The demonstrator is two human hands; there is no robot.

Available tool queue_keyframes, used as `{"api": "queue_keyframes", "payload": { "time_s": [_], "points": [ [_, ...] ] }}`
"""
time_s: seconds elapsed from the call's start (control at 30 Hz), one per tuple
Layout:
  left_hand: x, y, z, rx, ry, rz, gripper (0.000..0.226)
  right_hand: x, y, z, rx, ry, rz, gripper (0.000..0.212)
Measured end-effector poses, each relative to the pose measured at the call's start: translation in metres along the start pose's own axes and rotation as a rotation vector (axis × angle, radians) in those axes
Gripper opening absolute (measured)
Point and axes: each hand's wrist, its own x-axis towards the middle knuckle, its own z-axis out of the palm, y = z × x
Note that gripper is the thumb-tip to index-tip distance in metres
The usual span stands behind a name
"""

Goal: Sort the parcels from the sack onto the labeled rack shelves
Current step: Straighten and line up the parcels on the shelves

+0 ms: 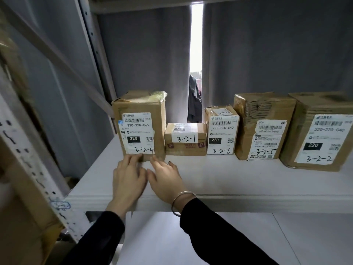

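- The left hand point(128, 178) and right hand point(166, 178) lie side by side, fingers straight, gripping nothing; their tips touch the lower front edge of the parcel marked 3-2-4 point(139, 125).
- That parcel stands upright at the left end of the white shelf point(229, 178).
- To its right, in a row, stand parcels 3-2-1 point(185, 139), 3-2-6 point(221, 131), 3-2-5 point(263, 127) and 3-2-2 point(322, 134).

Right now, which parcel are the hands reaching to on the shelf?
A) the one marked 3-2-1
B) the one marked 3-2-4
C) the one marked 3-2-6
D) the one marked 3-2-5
B: the left hand and the right hand lie with straight fingers at the base of the parcel marked 3-2-4, the leftmost box in the row on the shelf.
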Motion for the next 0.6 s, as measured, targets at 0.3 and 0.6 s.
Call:
{"api": "queue_keyframes", "payload": {
  "time_s": [0.3,0.6],
  "points": [
    [0.003,0.0,0.003,0.008,-0.083,0.044,0.046,0.01,-0.001,0.0,0.008,-0.011,0.059,0.049],
    [-0.011,0.079,0.038,-0.196,-0.046,0.291,0.032,-0.03,0.05,-0.048,-0.064,0.172,0.166,0.049]
  ]
}}
